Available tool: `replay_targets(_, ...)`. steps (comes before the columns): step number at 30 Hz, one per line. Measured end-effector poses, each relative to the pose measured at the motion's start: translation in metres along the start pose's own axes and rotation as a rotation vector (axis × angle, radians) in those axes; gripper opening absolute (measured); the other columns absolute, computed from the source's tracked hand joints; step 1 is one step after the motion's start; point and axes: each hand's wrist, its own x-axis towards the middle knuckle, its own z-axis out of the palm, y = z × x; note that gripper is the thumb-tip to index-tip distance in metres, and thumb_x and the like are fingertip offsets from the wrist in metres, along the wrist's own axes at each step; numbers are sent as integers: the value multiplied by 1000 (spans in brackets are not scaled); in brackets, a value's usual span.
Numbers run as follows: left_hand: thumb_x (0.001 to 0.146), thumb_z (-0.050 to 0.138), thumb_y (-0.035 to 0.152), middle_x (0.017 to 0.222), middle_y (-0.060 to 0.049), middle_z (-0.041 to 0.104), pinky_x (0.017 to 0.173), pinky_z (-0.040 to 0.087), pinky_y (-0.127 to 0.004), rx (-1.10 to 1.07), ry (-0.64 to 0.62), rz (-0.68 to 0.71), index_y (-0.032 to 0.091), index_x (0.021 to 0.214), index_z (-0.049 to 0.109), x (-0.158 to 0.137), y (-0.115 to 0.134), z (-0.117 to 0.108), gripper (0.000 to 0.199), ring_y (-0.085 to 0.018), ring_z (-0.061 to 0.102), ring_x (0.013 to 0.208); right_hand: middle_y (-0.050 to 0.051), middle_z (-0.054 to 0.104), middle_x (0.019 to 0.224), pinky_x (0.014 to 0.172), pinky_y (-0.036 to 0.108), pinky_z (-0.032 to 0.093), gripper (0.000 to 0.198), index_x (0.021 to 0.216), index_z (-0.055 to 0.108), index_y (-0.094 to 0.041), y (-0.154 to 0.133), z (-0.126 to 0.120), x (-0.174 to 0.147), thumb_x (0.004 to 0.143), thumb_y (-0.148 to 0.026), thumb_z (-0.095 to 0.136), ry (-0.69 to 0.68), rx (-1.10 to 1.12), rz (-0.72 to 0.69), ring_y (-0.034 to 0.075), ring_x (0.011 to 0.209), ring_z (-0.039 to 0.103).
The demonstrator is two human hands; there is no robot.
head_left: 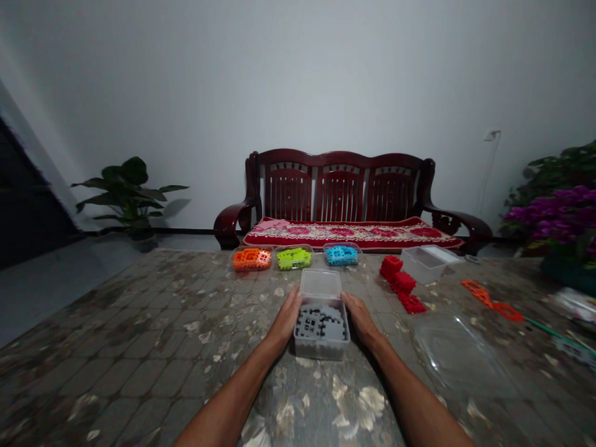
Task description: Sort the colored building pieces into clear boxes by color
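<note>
A clear plastic box (321, 349) stands in front of me on the patterned tablecloth, its hinged lid (320, 283) tilted up at the far side. Inside it lie several grey interlocking plastic pieces (320, 323). My left hand (287, 315) grips the box's left side, and my right hand (361, 315) holds its right side, the fingers of both hands reaching toward the hinge. Parts of the fingers are hidden behind the box walls.
Boxes of orange (252, 259), green (293, 258) and blue pieces (342, 255) line the far edge. To the right are red block shapes (401, 284), an uncovered clear box (423, 264), a transparent lid (460, 347) and joined orange pieces (492, 301). A wooden bench (339, 186) stands behind.
</note>
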Motion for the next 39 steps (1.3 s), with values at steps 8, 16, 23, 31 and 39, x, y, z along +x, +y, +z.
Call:
replay_targets(8,87,52,73,136,-10,66,120,31,-48,-102,-168,-178,18,123,69,-10,11,-4,68,-32,55,132,4,70,71,72,34,50,59,78,72,-17,5,0,1,76,-74,60,-21,86,20,21,68,61)
replay_targets(16,89,63,55,136,-8,65,109,42,-40,-260,-260,-268,21,136,55,-15,19,-4,58,-28,59,128,5,72,74,71,34,50,62,83,74,-17,4,0,2,76,-76,59,1,34,-8,22,68,61)
replay_targets(23,81,70,43,113,-5,74,86,51,-30,-313,-275,-317,20,129,56,-16,27,-1,55,-23,70,103,5,71,74,75,35,50,62,77,72,-17,0,0,1,78,-77,55,-18,-1,-26,22,69,60)
replay_targets(31,79,71,37,106,-5,75,78,51,-28,-329,-252,-377,19,128,56,-13,23,0,54,-21,71,90,5,70,73,80,37,50,68,77,72,-17,1,0,2,75,-82,53,-3,-38,-25,23,72,59)
replay_targets(39,87,68,48,129,-9,68,101,45,-35,-428,-347,-356,20,136,55,-10,31,-8,58,-27,62,120,7,72,76,76,36,49,68,80,72,-18,7,-3,2,82,-80,44,-31,-19,-3,23,73,60)
